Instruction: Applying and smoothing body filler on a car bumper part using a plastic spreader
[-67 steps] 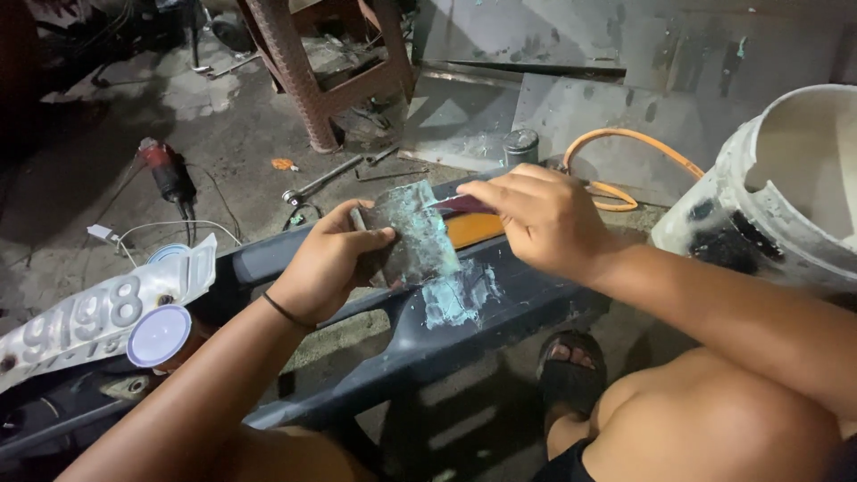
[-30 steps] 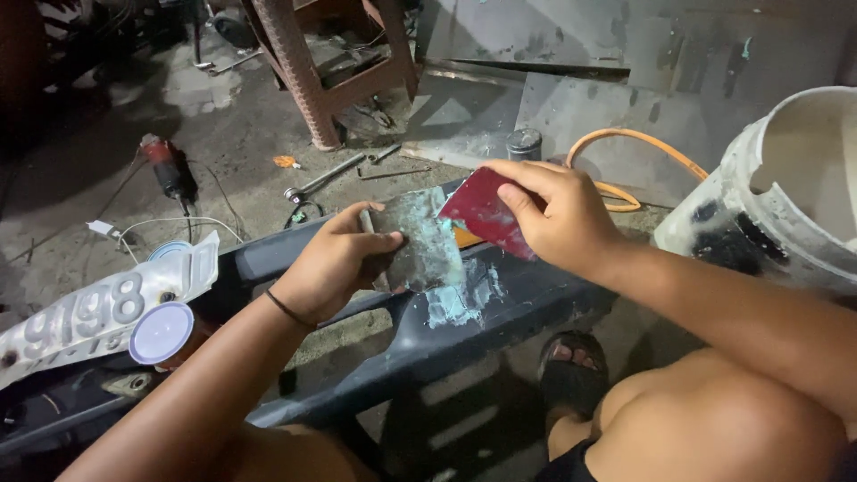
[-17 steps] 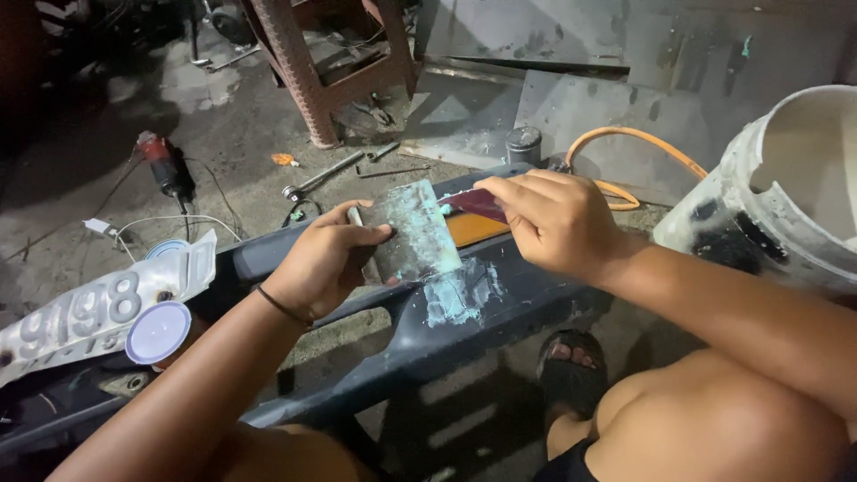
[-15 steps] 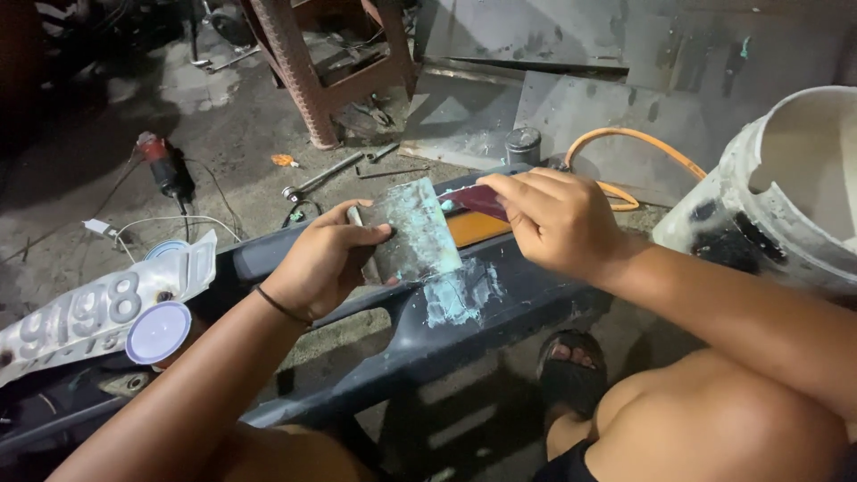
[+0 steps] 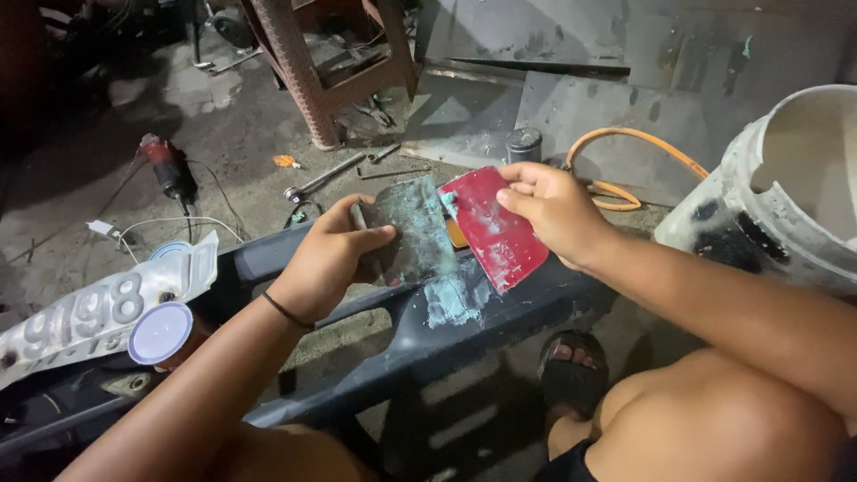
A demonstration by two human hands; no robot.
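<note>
I see left hand grip holding grey mixing board | right hand grip pinching red spreader, overlapping board's right edge | dark bumper panel just below | white bucket right of grip

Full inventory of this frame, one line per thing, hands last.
Red spreader: 1, red, in right hand.
Grey pad: 1, grey with teal smears, in left hand.
Dark panel: 1, dark blue-black, teal patch, below hands.
White bucket: 1, right edge.
Orange hose: 1, floor behind.
Wrench: 1, metal, floor.
Plate: 1, white, left.
Left hand: grips pad.
Right hand: pinches spreader.
</note>
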